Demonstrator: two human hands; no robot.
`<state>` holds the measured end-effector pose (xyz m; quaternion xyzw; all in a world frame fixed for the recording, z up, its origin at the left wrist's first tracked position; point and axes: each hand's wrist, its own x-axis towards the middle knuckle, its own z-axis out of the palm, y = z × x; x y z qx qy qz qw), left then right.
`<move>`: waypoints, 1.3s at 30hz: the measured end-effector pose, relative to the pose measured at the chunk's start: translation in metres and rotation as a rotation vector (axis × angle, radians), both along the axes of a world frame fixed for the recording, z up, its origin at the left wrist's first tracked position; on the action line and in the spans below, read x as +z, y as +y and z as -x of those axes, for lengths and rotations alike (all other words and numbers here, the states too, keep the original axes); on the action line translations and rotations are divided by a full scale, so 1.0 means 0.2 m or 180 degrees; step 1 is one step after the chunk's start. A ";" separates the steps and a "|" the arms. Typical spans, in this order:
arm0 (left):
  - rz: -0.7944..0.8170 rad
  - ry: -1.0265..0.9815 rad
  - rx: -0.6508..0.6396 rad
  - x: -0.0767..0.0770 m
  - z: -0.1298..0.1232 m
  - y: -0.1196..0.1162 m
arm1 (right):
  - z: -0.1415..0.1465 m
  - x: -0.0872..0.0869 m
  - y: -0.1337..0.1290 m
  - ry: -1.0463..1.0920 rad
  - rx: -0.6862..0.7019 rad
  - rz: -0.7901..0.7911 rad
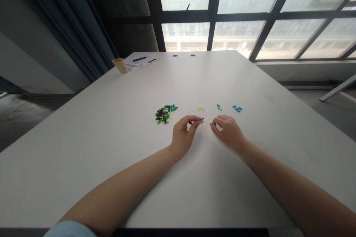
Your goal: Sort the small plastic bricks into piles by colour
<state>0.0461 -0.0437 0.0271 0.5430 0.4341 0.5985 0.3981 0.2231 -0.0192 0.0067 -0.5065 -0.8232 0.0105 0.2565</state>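
My left hand [183, 135] pinches a small dark brown toy brick [202, 119] between thumb and fingertips, just above the white table. Facing it from the right is my right hand [227, 129], thumb and index finger curled into a near-closed loop; whether anything tiny sits between the tips does not show. A mixed pile of small bricks [164, 114], brown, green, blue and pale yellow, lies beyond my left hand. Past both hands are three little groups in a row: pale yellow bricks [201, 108], green bricks [219, 107] and blue bricks [237, 108].
The white table [111, 137] stretches away towards large windows. A tan cup [120, 66] stands at its far left edge, beside papers [139, 61] with a blue pen [139, 59] on them. Two dark round discs are at the far end.
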 end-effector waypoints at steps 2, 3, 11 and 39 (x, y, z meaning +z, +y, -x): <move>0.0010 0.0019 0.0003 0.01 0.00 -0.01 | 0.00 0.00 0.00 -0.0001 0.0004 0.0020; -0.0003 0.0063 0.0003 0.01 0.00 -0.01 | 0.00 0.01 0.00 -0.0003 0.0004 0.0027; -0.0300 0.0386 -0.0176 0.03 0.03 -0.02 | 0.00 0.02 -0.01 -0.0016 0.0006 -0.0011; -0.0194 0.0466 -0.0075 -0.16 0.06 0.15 | 0.08 0.01 -0.06 0.0840 0.0080 -0.0330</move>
